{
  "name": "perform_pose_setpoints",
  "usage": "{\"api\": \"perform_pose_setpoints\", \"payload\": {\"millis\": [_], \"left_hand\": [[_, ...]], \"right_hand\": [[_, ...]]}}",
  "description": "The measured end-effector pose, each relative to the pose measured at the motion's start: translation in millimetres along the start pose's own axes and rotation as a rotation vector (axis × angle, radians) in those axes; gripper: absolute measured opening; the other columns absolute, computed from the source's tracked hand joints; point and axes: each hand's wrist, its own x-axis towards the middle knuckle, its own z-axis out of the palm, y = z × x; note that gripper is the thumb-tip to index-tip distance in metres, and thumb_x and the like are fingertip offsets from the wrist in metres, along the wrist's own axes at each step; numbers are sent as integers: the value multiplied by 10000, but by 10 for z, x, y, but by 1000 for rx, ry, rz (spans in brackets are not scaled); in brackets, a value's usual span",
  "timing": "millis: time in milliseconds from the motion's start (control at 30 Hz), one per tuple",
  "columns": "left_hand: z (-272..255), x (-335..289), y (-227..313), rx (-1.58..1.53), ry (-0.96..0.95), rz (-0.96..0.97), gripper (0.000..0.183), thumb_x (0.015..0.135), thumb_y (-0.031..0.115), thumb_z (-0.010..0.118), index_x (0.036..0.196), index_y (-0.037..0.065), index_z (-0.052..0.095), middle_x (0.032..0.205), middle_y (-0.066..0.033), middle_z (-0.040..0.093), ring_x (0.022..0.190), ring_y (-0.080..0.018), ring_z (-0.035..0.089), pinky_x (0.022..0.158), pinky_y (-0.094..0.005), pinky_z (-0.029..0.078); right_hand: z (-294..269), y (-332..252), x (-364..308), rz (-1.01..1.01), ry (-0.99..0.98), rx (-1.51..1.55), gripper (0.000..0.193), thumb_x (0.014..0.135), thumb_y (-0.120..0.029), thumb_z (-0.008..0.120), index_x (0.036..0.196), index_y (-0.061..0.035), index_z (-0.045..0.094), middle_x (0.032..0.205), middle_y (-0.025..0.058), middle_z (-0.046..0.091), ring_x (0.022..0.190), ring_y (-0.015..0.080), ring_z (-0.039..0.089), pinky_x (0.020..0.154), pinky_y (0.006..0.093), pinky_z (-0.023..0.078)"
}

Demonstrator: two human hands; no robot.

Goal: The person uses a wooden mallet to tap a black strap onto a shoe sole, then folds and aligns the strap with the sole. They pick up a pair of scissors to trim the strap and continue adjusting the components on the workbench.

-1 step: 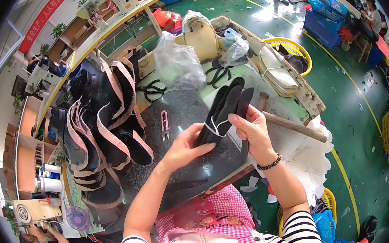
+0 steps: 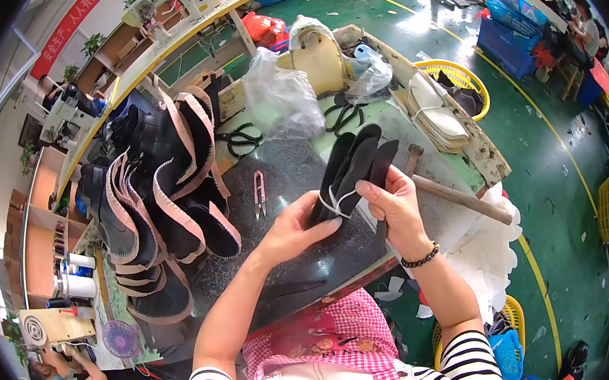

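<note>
My left hand [image 2: 292, 225] is closed round the lower end of a bundle of flat black strips [image 2: 354, 167] with rounded tips, bound by a white tie [image 2: 337, 206]. Between thumb and fingers my right hand [image 2: 396, 210] pinches a single black strip [image 2: 383, 161], which stands angled away at the bundle's right side. Both hands are above a dark stone slab [image 2: 277, 165]. Pink-handled thread snips [image 2: 259, 194] lie on the slab, left of the bundle. A hammer [image 2: 465, 198] with a wooden handle rests beyond my right hand.
Black shoe uppers [image 2: 171, 206] with pink stitched edges are heaped at the left. Two pairs of black scissors [image 2: 240, 140] and a clear plastic bag [image 2: 284, 96] lie at the far side. Tied pale sheets [image 2: 436, 118] lean on the bench's raised edge, near a yellow basket [image 2: 456, 74].
</note>
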Motion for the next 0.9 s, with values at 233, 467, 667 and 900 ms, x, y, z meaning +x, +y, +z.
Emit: {"api": "perform_pose_setpoints", "payload": {"millis": [233,467,667,900], "left_hand": [[74,-6,13,106,197,103,233,908,63,707,1132,3,677,948,38,681,854,-27,559,772,-221,481],[52,-26,19,7,192,105,294,848,-2,747,1134,0,680,1009,-4,713,891,-41,607,808,-218,502],[9,-72,22,-44,214,98,329,813,-29,770,1128,4,682,1031,-23,719,907,-65,639,831,-231,518],[-50,-52,-24,-143,191,150,359,794,-45,771,1137,-5,673,1044,-32,717,908,-84,652,827,-245,533]], "right_hand": [[185,-67,-98,-298,160,-170,343,862,-4,691,1190,-31,598,989,-22,649,584,-18,419,482,169,303],[252,-122,-171,-482,27,-428,548,811,63,707,1322,39,510,1245,56,583,1053,111,593,860,245,501],[261,-161,-174,-993,32,-873,285,667,20,807,926,-54,713,1071,129,617,838,156,626,743,264,515],[268,-151,-456,-1060,-312,-854,320,655,-60,833,918,-58,651,930,107,719,662,178,672,571,261,527]]}}
